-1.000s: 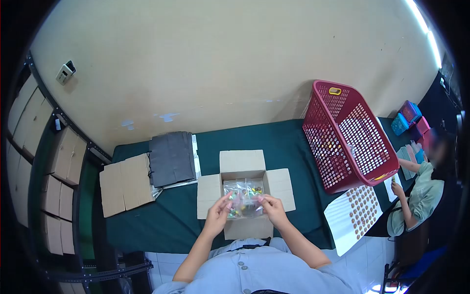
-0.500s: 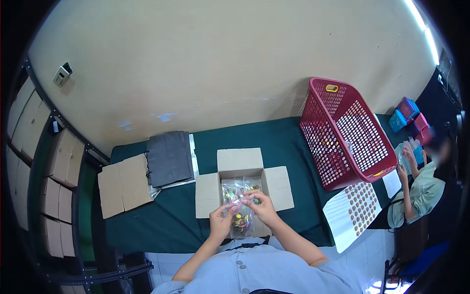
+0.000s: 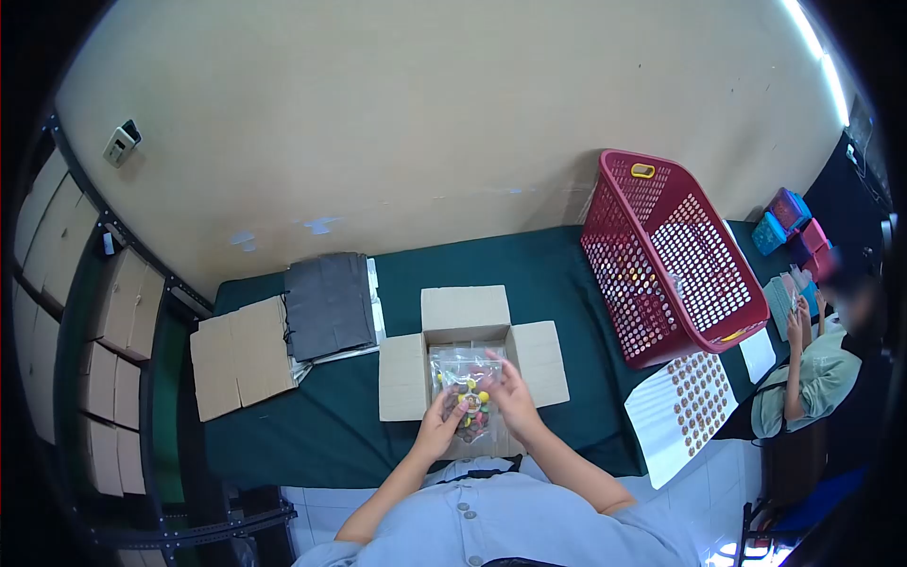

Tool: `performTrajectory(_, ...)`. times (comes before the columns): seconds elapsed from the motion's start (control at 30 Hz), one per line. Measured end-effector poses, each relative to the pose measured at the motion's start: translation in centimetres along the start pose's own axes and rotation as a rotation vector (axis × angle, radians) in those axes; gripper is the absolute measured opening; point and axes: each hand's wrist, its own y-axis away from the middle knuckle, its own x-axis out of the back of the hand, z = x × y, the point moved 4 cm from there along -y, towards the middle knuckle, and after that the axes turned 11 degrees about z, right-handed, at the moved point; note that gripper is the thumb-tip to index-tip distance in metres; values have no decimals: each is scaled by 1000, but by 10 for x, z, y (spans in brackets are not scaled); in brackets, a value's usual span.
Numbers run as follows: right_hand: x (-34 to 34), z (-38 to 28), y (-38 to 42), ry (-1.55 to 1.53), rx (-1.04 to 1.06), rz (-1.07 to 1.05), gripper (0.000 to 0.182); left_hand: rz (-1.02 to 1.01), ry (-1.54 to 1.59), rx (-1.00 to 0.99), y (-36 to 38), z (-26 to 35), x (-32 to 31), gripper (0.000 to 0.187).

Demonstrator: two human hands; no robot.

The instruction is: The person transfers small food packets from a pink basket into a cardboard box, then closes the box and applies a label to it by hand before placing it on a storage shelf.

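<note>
A clear zip bag [image 3: 470, 378] of small coloured pieces, yellow, red, green and brown, is held upright over an open cardboard box [image 3: 403, 378]. My left hand [image 3: 437, 428] grips its lower left side, with the thumb across the front. At the upper right edge, my right hand [image 3: 516, 404] has its fingers closed on the plastic. A small round picture sticker seems to show on the bag's front. Behind it, more clear plastic lies inside the box, mostly hidden by the held bag and my hands.
A maroon laundry basket [image 3: 675, 283] stands to the right, beside a sheet of round stickers [image 3: 701, 402]. Dark grey paper bags [image 3: 329, 307] and folded cardboard [image 3: 242, 357] lie left. Shelves of boxes [image 3: 115, 392] line the far left. Another person [image 3: 817, 383] works at the right.
My hands have moved from pinching together at the bag's top to holding its two sides. The bag's front now faces up in plain view. The other person's hands have shifted.
</note>
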Motion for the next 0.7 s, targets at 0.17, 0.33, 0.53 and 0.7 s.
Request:
performTrajectory(0.17, 8, 13, 3, 333, 9, -223, 34, -53, -45, 20, 2, -1, 6, 43)
performTrajectory(0.33, 4, 7, 3, 271, -100, -164, 35, -4, -98, 1, 6, 0, 2, 44)
performTrajectory(0.53, 32, 10, -22, 367, 9, 103, 16, -125, -336, 22, 8, 3, -1, 63)
performTrajectory(0.7, 58, 3, -52, 409, 16, 183, 19, -121, -400, -52, -25, 0, 29, 69)
